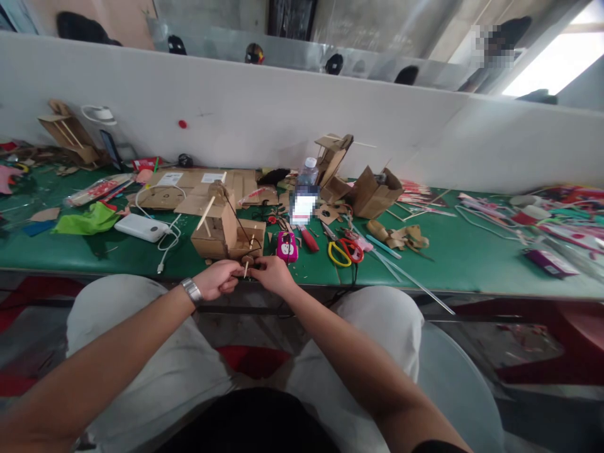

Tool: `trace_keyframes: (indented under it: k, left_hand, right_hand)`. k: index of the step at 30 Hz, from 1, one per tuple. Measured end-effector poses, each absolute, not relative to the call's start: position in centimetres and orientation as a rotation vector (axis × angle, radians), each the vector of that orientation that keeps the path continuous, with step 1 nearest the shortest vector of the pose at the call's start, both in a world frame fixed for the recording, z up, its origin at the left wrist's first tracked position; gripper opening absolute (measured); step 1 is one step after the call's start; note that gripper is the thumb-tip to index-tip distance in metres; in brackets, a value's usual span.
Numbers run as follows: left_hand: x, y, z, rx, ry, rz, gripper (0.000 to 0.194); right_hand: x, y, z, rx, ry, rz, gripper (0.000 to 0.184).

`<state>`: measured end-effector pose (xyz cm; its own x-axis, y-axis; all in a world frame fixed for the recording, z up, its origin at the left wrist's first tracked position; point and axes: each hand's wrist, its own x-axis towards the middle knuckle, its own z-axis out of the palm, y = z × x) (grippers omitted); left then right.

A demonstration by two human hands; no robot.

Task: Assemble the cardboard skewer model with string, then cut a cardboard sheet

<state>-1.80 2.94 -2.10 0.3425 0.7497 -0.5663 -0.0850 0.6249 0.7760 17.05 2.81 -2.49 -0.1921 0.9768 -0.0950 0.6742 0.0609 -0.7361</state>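
A cardboard model [221, 228] with thin wooden sticks stands near the front edge of the green table [472, 258]. Just in front of it my left hand [218, 279] and my right hand [272, 274] meet at the table's edge. Both are closed in a pinch on a small cardboard disc with a short wooden stick [246, 264] through it. A metal watch [192, 290] is on my left wrist.
A white power bank [141, 227] with a cable lies left of the model. A pink tool [287, 246], yellow and red scissors [346, 250], a water bottle [306, 195], cardboard boxes [372, 194] and scraps crowd the table. A white partition wall [264, 119] backs it.
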Motion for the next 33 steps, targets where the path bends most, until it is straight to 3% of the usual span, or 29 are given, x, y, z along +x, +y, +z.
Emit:
trace_keyframes:
  k: [6, 20, 33]
  left_hand:
    - [-1.8, 2.7, -1.6, 0.733, 1.059, 0.540, 0.003]
    - [-1.7, 2.2, -1.3, 0.858, 1.010, 0.503, 0.005]
    - [-2.1, 2.8, -1.9, 1.615, 1.442, 0.693, 0.012]
  right_hand:
    - [16.7, 2.5, -2.1, -1.668, -1.879, 0.941, 0.018]
    - [16.3, 2.3, -1.2, -1.793, -1.945, 0.818, 0.017]
    - [16.2, 2.2, -1.8, -1.810, -2.090, 0.685, 0.022]
